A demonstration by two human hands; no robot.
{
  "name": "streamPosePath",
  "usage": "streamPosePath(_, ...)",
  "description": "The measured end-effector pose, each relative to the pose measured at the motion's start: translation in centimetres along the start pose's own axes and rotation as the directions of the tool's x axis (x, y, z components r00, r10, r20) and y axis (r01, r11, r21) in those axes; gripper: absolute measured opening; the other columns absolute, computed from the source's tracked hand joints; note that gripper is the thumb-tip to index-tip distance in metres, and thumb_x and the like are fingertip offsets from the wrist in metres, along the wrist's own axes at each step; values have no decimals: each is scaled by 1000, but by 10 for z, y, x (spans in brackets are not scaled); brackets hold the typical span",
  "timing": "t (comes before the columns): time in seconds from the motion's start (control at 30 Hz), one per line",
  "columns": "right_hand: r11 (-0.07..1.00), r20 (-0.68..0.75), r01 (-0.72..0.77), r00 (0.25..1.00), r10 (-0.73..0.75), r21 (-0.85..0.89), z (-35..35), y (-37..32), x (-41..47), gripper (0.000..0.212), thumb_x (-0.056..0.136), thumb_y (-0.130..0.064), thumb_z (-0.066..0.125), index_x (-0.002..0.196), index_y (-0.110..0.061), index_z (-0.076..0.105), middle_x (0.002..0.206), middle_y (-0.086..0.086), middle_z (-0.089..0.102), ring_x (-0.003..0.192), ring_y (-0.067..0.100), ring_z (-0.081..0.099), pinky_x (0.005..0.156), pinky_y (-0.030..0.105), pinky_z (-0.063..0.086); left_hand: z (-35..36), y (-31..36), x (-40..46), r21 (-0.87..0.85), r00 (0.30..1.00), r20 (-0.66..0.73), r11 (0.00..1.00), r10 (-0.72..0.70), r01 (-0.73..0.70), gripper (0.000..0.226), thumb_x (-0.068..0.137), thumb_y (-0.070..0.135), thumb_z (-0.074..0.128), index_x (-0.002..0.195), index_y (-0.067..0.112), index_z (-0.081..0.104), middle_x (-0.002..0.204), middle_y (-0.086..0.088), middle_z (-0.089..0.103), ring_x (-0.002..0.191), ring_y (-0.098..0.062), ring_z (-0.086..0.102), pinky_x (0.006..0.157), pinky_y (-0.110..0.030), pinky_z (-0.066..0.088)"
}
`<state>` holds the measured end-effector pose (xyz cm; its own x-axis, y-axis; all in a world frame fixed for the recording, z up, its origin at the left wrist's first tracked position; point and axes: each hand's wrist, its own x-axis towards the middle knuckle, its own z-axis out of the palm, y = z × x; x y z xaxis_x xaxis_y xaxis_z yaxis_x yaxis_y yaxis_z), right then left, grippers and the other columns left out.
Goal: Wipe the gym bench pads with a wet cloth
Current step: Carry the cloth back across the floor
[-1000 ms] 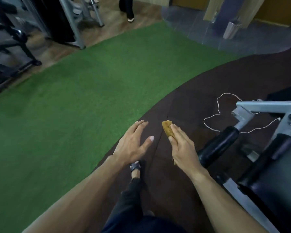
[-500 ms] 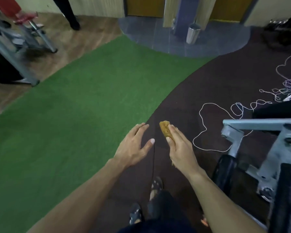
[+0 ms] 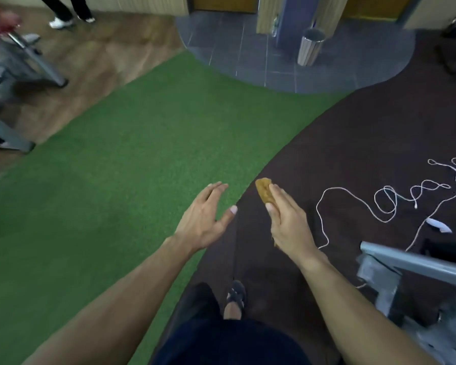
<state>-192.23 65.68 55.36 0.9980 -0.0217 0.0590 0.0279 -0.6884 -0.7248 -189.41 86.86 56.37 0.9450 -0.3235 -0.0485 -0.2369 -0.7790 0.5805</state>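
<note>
My right hand (image 3: 288,222) grips a folded yellow-brown cloth (image 3: 265,193), whose end sticks out past the fingers, held in the air over the dark rubber floor. My left hand (image 3: 204,218) is beside it, empty, fingers spread, over the edge of the green turf. The grey metal frame of a gym bench (image 3: 416,264) shows at the lower right; its black pads are out of sight.
A white cord (image 3: 353,196) lies looped on the dark floor to the right. Green turf (image 3: 116,180) fills the left and middle. A steel bin (image 3: 309,46) stands on grey tiles ahead. Another machine's frame (image 3: 24,64) and a person's legs (image 3: 63,11) are at far left.
The view has swung right and away from the bench; its black pads have left the frame and more cord shows. Both hands keep the same pose, the cloth still in the right one.
</note>
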Motion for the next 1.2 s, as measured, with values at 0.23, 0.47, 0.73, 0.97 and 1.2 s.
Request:
streamPosePath(0.23, 998, -65, -57, 996, 56, -10, -24, 49, 154, 44, 101, -16, 47, 144, -7, 43, 147, 10, 45, 139, 21, 37, 109, 7, 15, 7, 1, 184, -14, 996, 78, 999, 53, -52, 65, 96, 53, 42, 149, 19, 25, 157, -3, 25, 142, -20, 27, 109, -40, 31)
streamPosePath(0.47, 991, -166, -130, 979, 122, -35, -59, 90, 316, 44, 101, -17, 47, 143, -8, 43, 147, 9, 45, 139, 22, 37, 111, 14, 21, 3, 9, 385, -25, 976, 166, 990, 144, -141, 66, 95, 56, 39, 149, 22, 23, 157, -1, 23, 143, -19, 24, 110, -44, 29)
streamPosePath(0.73, 979, -246, -199, 952, 184, -38, -109, 148, 476, 43, 102, -20, 44, 143, -6, 43, 146, 11, 46, 138, 26, 39, 110, 18, 24, 4, 41, 582, -4, 951, 232, 978, 204, -209, 68, 94, 58, 37, 150, 23, 20, 158, -3, 22, 142, -21, 26, 110, -48, 34)
streamPosePath(0.97, 979, -234, -204, 953, 193, -23, -159, 236, 624, 44, 101, -22, 44, 141, -5, 45, 144, 13, 49, 136, 27, 41, 108, 12, 21, 35, 73, 756, 8, 952, 241, 980, 190, -197, 67, 95, 57, 38, 150, 23, 20, 158, -4, 21, 143, -23, 25, 111, -49, 32)
streamPosePath(1.2, 988, -187, -143, 974, 128, -65, -235, 306, 786, 43, 100, -19, 46, 140, -5, 47, 142, 15, 50, 133, 29, 45, 107, 8, 19, 44, 126, 920, -9, 968, 218, 992, 126, -127, 68, 95, 56, 39, 151, 23, 19, 158, -4, 23, 135, -28, 39, 109, -49, 34)
